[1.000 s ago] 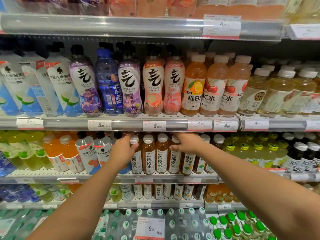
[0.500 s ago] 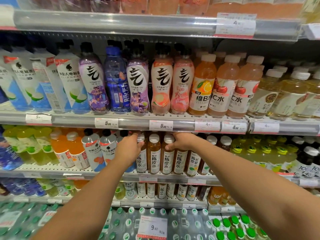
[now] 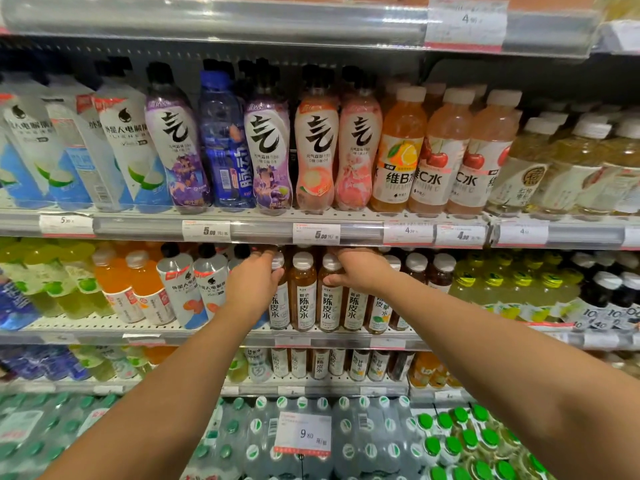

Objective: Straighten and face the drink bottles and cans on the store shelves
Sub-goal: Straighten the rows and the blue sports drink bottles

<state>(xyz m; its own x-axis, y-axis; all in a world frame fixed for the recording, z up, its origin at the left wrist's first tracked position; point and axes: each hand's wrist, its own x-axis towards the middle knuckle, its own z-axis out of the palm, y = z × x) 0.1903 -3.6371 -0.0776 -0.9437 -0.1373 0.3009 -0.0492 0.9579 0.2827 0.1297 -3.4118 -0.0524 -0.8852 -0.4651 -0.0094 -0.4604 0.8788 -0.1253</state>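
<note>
1. The amber tea bottles (image 3: 303,292) stand upright in a row on the shelf just below the 5.00 price tag (image 3: 316,233), with white caps and white labels in dark characters facing forward.
2. The leftmost amber bottle (image 3: 279,299) is partly hidden, its label only half seen.
3. Right of the tag, darker white-capped bottles (image 3: 415,271) stand upright beside the row.
</note>
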